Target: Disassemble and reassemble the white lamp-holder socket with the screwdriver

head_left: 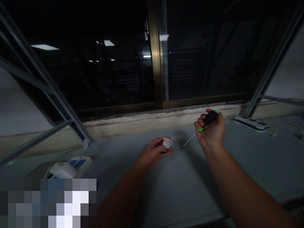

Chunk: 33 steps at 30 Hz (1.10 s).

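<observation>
Our right hand (211, 131) closes around a screwdriver (209, 118), our left hand (154, 154) pinches a white plastic fitting (167, 143), both over the bench (185, 190), with a power strip (251, 123) beyond the right hand.

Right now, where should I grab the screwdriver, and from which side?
Probably the black handle of the screwdriver, coming from above at its green end, away from the right hand. That part is thick and sticks out past the fingers, while the thin metal shaft points toward the table.
</observation>
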Tool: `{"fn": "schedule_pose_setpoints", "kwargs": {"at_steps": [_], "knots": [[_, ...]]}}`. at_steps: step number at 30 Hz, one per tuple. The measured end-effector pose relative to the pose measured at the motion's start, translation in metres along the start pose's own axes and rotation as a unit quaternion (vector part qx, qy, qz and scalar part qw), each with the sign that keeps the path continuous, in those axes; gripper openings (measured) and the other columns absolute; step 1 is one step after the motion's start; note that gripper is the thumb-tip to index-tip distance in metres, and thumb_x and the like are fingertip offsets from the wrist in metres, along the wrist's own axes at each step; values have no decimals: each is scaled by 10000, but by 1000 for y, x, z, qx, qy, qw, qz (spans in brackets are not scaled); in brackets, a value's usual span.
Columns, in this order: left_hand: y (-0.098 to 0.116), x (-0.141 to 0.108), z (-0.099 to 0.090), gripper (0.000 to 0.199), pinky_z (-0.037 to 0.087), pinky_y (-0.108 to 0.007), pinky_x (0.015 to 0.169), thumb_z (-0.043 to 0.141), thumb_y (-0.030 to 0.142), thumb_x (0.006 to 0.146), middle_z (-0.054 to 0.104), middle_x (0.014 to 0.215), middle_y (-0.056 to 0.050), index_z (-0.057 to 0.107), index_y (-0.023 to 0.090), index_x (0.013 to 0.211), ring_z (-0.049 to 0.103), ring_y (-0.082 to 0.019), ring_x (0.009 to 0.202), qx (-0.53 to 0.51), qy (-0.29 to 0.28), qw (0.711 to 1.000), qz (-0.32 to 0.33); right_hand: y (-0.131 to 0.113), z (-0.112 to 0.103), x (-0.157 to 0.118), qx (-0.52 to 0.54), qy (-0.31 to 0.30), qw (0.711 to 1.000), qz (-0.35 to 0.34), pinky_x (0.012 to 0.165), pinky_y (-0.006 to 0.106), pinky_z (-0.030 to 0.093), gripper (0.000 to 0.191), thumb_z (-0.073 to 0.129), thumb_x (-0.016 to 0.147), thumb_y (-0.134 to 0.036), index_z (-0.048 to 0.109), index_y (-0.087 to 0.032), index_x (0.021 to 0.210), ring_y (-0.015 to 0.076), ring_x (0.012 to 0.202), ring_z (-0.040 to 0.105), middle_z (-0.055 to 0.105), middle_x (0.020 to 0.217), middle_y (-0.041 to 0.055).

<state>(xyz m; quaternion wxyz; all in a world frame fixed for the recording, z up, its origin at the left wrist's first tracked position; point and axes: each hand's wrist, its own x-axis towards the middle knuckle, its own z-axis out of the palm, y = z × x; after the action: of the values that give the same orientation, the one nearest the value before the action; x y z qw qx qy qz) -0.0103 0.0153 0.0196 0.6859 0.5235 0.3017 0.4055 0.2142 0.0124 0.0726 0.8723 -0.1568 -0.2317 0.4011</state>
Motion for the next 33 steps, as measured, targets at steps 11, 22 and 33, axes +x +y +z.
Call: {"fn": "schedule_pose_setpoints", "kwargs": {"at_steps": [11,22,33], "knots": [[-13,-9,9,405,508,-304,863,757,238,822,615,1108,-84,559,186,1172,638,-189,996,283,-166,936,130,-12,21,-26,28,-105,994,9,338,162,228,369,467,945,-593,531,-250,824,72,387,324,459,586,-62],[-22,-7,6,472,508,-328,858,821,267,764,676,1087,-88,557,167,1143,663,-204,964,290,-174,935,106,8,32,-64,-52,-247,966,54,334,143,290,382,639,858,-633,540,-264,860,47,359,332,538,610,-76],[-26,-4,1,444,477,-274,686,810,280,766,680,981,-68,553,161,1107,656,-178,829,336,-171,921,100,22,26,-66,-131,-253,958,-32,403,230,423,318,619,900,-510,684,-211,815,100,483,530,555,715,-8]]}}
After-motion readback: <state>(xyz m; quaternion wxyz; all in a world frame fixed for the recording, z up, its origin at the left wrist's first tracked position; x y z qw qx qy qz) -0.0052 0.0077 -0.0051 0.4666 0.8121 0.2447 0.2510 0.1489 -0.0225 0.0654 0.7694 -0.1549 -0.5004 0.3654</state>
